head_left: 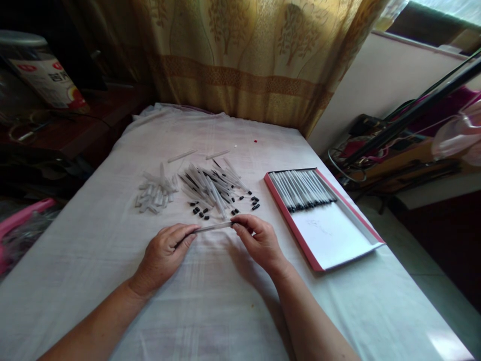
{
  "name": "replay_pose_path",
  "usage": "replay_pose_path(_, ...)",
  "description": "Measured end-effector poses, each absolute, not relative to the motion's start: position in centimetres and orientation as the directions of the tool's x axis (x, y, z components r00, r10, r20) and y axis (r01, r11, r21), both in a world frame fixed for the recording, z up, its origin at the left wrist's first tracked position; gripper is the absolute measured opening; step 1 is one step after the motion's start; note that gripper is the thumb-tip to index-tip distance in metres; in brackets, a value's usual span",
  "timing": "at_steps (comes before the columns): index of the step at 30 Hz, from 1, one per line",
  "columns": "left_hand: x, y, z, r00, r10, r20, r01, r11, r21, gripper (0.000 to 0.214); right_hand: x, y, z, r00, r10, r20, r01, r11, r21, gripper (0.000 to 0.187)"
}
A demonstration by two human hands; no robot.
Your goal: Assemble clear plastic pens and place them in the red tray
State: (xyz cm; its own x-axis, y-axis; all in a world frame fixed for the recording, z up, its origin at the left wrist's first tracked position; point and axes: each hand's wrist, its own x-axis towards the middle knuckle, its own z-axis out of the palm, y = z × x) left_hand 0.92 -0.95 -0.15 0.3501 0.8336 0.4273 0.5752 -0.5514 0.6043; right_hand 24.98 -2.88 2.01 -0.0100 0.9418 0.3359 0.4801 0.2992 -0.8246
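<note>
A slim translucent pen barrel (214, 227) lies level between my two hands, just above the cloth. My left hand (163, 255) is closed around its left end. At the other end my right hand (259, 240) pinches it with thumb and fingertips, where something dark, perhaps an end plug, shows. Just beyond them spreads a heap of clear pen barrels and dark refills (208, 185). Small black plugs (196, 210) are scattered around the heap's near side. To its left is a pile of clear pen caps (154, 193).
A shallow red-edged box lid (293, 228) on the right holds a row of pens (302, 189) with dark ends. Two loose clear tubes (182, 156) lie behind the heap. A gold curtain (240, 60) hangs at the back; a labelled jar (45, 75) stands at the left.
</note>
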Motion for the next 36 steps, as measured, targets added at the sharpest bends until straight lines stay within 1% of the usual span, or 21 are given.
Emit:
replay_pose_path(3, 0.92, -0.97, -0.15, 0.352, 0.835, 0.423, 0.577, -0.549, 0.604, 0.026, 25.06, -2.86, 2.03, -0.051, 0.93, 0.363, 0.546, 0.33, -0.77, 0.014)
replay_pose_path(5, 0.91, -1.01, -0.12, 0.358, 0.836, 0.417, 0.579, -0.549, 0.603, 0.026, 25.06, -2.82, 1.95, -0.073, 0.931, 0.357, 0.608, 0.325, -0.724, 0.018)
replay_pose_path(8, 0.92, -1.08, -0.02, 0.364, 0.84, 0.403, 0.586, -0.542, 0.601, 0.027, 25.0, -2.77, 1.82, -0.074, 0.953, 0.294, 0.686, 0.263, -0.678, 0.033)
replay_pose_path(10, 0.95, -1.11, 0.07, 0.362, 0.844, 0.395, 0.593, -0.536, 0.601, 0.028, 24.99, -2.78, 1.83, -0.068, 0.967, 0.247, 0.69, 0.225, -0.688, 0.041)
replay_pose_path(12, 1.0, -1.1, 0.16, 0.359, 0.85, 0.386, 0.597, -0.527, 0.605, 0.028, 25.04, -2.82, 1.88, -0.062, 0.971, 0.229, 0.642, 0.215, -0.736, 0.037)
replay_pose_path(14, 1.04, -1.09, 0.23, 0.353, 0.856, 0.378, 0.597, -0.517, 0.613, 0.028, 25.13, -2.9, 1.89, -0.049, 0.975, 0.216, 0.555, 0.206, -0.806, 0.023)
replay_pose_path(15, 1.06, -1.08, 0.26, 0.351, 0.859, 0.373, 0.597, -0.512, 0.617, 0.028, 25.16, -2.93, 1.86, -0.04, 0.978, 0.207, 0.512, 0.198, -0.836, 0.018)
replay_pose_path(17, 1.06, -1.08, 0.28, 0.348, 0.863, 0.366, 0.598, -0.505, 0.622, 0.029, 25.18, -2.98, 1.74, -0.021, 0.982, 0.189, 0.461, 0.178, -0.87, 0.019)
replay_pose_path(20, 1.05, -1.09, 0.25, 0.348, 0.863, 0.367, 0.599, -0.506, 0.621, 0.029, 25.1, -2.96, 1.58, -0.015, 0.982, 0.19, 0.459, 0.176, -0.871, 0.012)
replay_pose_path(24, 1.04, -1.11, 0.15, 0.349, 0.863, 0.365, 0.603, -0.504, 0.618, 0.029, 25.13, -2.9, 1.55, -0.042, 0.983, 0.18, 0.478, 0.178, -0.86, 0.019)
replay_pose_path(29, 1.04, -1.05, 0.02, 0.351, 0.856, 0.378, 0.603, -0.516, 0.608, 0.029, 25.36, -2.87, 1.47, -0.025, 0.981, 0.191, 0.456, 0.181, -0.871, 0.018)
replay_pose_path(32, 1.01, -1.01, 0.0, 0.35, 0.861, 0.369, 0.605, -0.508, 0.613, 0.029, 25.39, -2.81, 1.52, -0.03, 0.977, 0.211, 0.47, 0.201, -0.86, 0.012)
replay_pose_path(36, 1.0, -1.02, -0.01, 0.347, 0.866, 0.361, 0.604, -0.501, 0.62, 0.029, 25.42, -2.79, 1.58, -0.038, 0.977, 0.208, 0.491, 0.2, -0.848, 0.015)
